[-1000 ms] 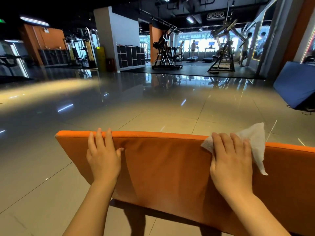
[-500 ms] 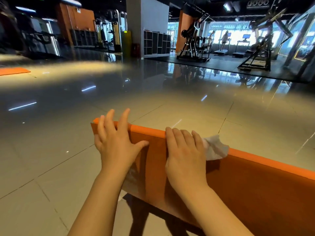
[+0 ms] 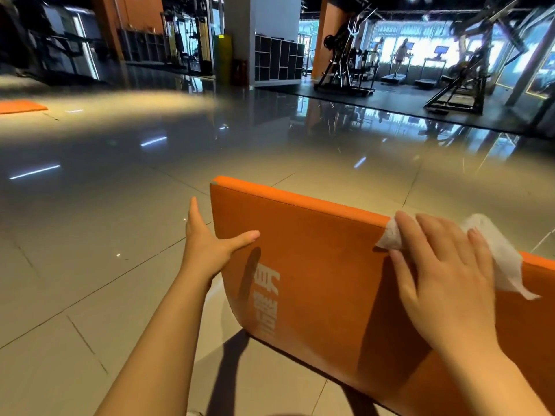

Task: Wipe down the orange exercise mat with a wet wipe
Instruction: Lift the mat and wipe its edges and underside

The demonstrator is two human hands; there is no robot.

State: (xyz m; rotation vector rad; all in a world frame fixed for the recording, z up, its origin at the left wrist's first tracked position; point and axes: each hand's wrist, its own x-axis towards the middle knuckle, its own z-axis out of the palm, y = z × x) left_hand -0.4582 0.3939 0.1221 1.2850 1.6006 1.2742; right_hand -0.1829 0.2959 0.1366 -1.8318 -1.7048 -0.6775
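Orange padded mat (image 3: 315,265) stands on edge on glossy tile floor (image 3: 90,235). Left hand (image 3: 207,244) open, thumb touching mat's end. Right hand (image 3: 444,280) flat, pressing crumpled white wet wipe (image 3: 498,256) against top edge.

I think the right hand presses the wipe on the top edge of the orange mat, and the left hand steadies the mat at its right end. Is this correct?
Not quite. The head view shows the left hand steadying the mat at its left end, thumb on the front face. The rest holds: the right hand presses the wipe on the top edge.
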